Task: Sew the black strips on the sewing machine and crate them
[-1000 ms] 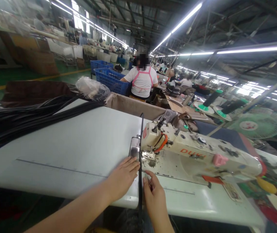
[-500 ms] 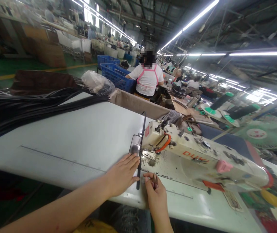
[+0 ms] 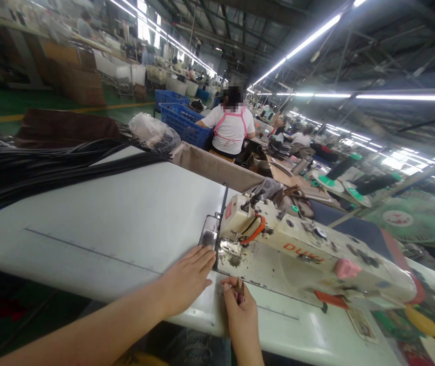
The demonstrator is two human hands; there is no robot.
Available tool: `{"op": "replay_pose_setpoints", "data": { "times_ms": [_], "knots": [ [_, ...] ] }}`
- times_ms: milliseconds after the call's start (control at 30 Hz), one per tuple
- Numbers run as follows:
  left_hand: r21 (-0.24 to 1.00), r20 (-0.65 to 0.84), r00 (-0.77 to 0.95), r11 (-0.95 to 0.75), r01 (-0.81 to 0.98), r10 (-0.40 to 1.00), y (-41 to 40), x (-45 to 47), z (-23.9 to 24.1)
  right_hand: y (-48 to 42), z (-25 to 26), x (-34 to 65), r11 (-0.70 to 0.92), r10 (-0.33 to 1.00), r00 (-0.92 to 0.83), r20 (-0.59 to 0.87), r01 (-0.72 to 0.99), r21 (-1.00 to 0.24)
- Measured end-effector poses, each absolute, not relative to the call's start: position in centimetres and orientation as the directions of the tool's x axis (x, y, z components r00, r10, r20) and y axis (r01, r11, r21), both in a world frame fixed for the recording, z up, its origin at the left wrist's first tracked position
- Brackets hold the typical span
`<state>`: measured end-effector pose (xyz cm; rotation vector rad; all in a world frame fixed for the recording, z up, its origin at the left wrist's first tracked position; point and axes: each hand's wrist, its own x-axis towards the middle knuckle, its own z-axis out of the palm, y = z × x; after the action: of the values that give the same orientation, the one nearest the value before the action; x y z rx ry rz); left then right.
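Observation:
A cream sewing machine (image 3: 301,254) lies across the white table (image 3: 125,218). A narrow black strap (image 3: 223,206) runs under its needle end and off toward the back. My left hand (image 3: 186,279) lies flat on the table just left of the strap's near end, fingers stretched toward the metal plate (image 3: 208,236). My right hand (image 3: 240,310) is closed in a pinch around a small dark tool, perhaps thread snips (image 3: 239,291), just in front of the machine's needle end.
A heap of black straps (image 3: 30,168) covers the table's far left. Behind it sit a clear plastic bag (image 3: 152,132) and blue crates (image 3: 179,122). A person in a white shirt (image 3: 230,129) sits ahead. A green fan (image 3: 411,218) and thread cones (image 3: 335,170) stand at the right.
The strap has fed forward through the machine; its near end no longer hangs over the table's front edge. Both hands stay near the needle.

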<state>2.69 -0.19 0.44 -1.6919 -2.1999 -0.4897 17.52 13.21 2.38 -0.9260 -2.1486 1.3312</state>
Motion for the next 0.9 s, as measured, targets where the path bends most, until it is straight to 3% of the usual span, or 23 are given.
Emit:
{"op": "replay_pose_setpoints", "data": {
  "times_ms": [567,900],
  "knots": [
    [0.227,0.357,-0.308,0.238,0.945,0.882,1.9,-0.2,0.4,12.8,2.5,17.5,0.293,0.721,-0.693,0.018,0.281,-0.914],
    [0.242,0.326,-0.337,0.267,0.933,0.883,2.3,-0.5,0.9,12.3,3.2,17.4,0.268,0.725,-0.688,-0.001,0.283,-0.921]
  ]
}}
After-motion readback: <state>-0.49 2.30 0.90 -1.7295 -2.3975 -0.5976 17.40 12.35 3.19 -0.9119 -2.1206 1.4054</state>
